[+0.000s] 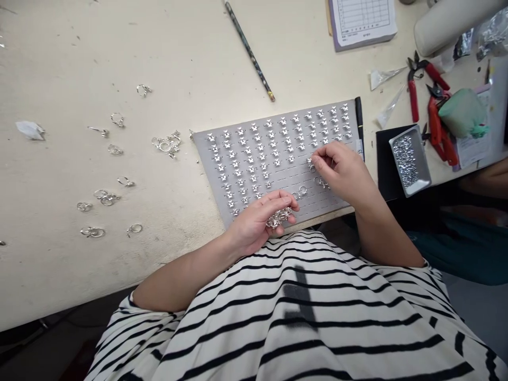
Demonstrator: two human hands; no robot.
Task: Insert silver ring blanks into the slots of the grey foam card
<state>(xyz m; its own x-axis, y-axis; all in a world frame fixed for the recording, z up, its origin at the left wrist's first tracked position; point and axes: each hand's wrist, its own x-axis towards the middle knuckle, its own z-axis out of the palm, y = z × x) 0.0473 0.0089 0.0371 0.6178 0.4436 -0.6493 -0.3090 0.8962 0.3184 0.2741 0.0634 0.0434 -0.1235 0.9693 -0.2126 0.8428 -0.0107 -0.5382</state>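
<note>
A tight, low pinch
Your right hand (pixel 341 166) presses its fingertips (pixel 318 157) together on a silver ring (pixel 311 166) at the grey slotted board (pixel 317 203); your left hand (pixel 252 225) curls around a bunch of rings (pixel 279 217).

A ruled paper form (pixel 362 24) at top centre of the frame carries a printed grid and small type, none of it legible. At right, a white tag (pixel 359 151) on the end of a grey board (pixel 329 198) appears to bear the digits 182, blurred. A printed card (pixel 468 151) at far right stays unreadable.
</note>
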